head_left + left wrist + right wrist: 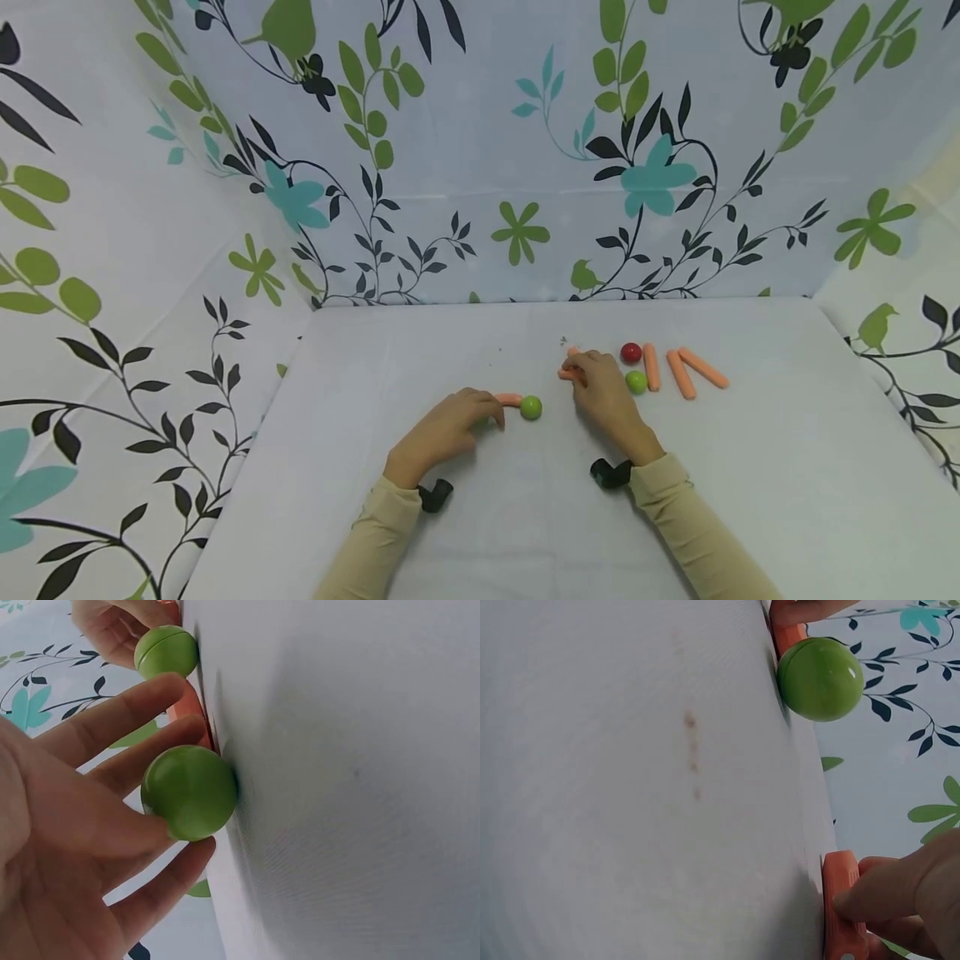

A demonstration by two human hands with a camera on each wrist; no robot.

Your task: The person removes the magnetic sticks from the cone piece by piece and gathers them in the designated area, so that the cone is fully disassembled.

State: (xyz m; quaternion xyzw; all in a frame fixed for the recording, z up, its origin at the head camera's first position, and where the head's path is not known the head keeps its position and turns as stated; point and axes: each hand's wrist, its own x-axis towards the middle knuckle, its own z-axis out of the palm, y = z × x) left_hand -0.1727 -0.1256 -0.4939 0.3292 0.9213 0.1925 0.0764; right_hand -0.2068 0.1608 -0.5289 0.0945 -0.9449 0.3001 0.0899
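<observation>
My left hand (453, 423) curls its thumb and fingers around a green ball (190, 793), with the fingers fairly spread; in the head view the hand mostly hides this ball. An orange rod (508, 400) lies between it and a second green ball (530, 407), which has a seam line around it. Farther right, my right hand (600, 392) pinches another orange rod (841, 900) between thumb and fingers, low at the tabletop. That rod shows a small silvery dot in its end. Just beyond the fingertips lies one more orange rod (573, 351), partly covered.
To the right of the right hand lie a red ball (631, 353), a green ball (636, 382) and three orange rods (681, 374). A white cloth (525, 517) covers the table. Leaf-patterned fabric (480, 150) hangs behind and at both sides.
</observation>
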